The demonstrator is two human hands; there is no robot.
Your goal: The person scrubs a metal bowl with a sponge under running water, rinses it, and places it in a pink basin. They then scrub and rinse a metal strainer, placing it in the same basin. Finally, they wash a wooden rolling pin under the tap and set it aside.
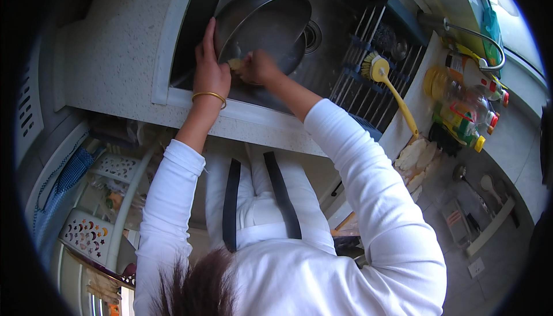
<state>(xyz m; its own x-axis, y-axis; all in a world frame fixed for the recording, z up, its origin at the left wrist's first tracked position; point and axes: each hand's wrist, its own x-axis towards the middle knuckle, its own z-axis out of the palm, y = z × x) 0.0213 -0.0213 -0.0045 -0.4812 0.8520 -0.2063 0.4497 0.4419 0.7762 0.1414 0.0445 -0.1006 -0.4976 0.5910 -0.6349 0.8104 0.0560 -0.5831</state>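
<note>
A large dark metal wok leans tilted in the stainless steel sink, with its inside facing partly towards me. My left hand grips the wok at its left edge, fingers stretched along the outside. A gold bangle circles that wrist. My right hand is closed around a small yellowish scrubber and presses it against the wok's lower inner side, close to my left thumb. Part of the scrubber is hidden by the fingers. Beside the wok, the sink drain shows.
Over the sink's right side lies a roll-up rack, carrying a yellow dish brush and a steel wool scourer. A curved metal faucet and several bottles stand farther right. Pale countertop extends left.
</note>
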